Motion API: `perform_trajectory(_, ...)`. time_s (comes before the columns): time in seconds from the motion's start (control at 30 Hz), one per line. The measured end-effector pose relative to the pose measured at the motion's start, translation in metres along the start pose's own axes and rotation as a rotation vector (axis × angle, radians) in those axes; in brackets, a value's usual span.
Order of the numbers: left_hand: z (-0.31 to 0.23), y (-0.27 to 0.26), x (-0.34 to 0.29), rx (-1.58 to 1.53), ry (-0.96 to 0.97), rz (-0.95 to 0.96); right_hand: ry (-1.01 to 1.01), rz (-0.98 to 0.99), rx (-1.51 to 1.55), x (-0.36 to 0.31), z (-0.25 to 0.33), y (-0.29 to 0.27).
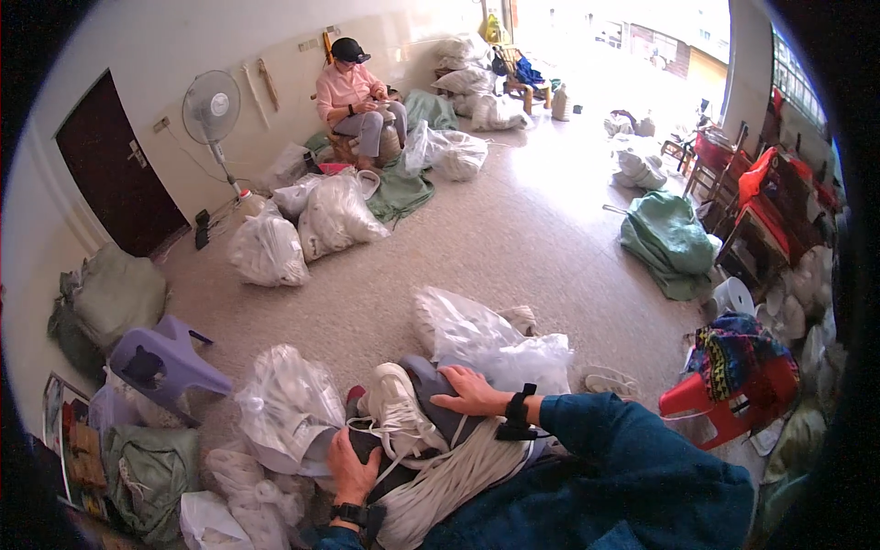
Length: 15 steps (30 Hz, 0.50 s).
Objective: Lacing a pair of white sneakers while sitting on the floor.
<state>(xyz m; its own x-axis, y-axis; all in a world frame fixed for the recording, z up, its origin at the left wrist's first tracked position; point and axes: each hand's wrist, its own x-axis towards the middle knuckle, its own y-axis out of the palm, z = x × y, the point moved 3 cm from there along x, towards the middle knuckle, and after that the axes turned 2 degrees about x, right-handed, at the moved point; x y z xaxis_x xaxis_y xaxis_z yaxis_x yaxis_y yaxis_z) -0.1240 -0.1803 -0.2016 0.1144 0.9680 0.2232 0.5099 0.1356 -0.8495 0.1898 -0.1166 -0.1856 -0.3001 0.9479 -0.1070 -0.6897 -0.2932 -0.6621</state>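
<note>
A white lace-up sneaker (394,408) stands between my knees, toe away from me, with loose laces trailing over its sides. Across my lap spreads a thick bundle of white shoelaces (449,486). My left hand (356,469) lies on the dark cloth of my left knee beside the shoe, thumb apart from the fingers, and seems to hold nothing. Resting on the grey cloth over my right knee (426,390), my right hand (472,392) is open, its fingers stretched out. Both wrists wear black bands.
Clear plastic bags (291,403) surround me, one bag (486,335) just ahead. A purple stool (170,362) stands left, a red stool (733,403) with patterned cloth right. Farther off, a person (353,96) sits by a fan (211,110) and sacks. Green sacking (669,238) lies right.
</note>
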Motion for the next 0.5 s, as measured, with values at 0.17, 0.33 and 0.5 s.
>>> perform_trajectory(0.17,-0.004,-0.001,0.005,-0.012,-0.004,-0.008,-0.001,-0.009,0.024,0.004,-0.004,-0.003)
perform_trajectory(0.33,-0.006,-0.001,0.007,-0.008,-0.01,-0.005,0.001,-0.023,0.008,0.004,-0.004,-0.004)
perform_trajectory(0.5,-0.01,-0.004,-0.001,-0.023,-0.015,0.006,0.016,0.002,0.034,-0.004,-0.003,-0.001)
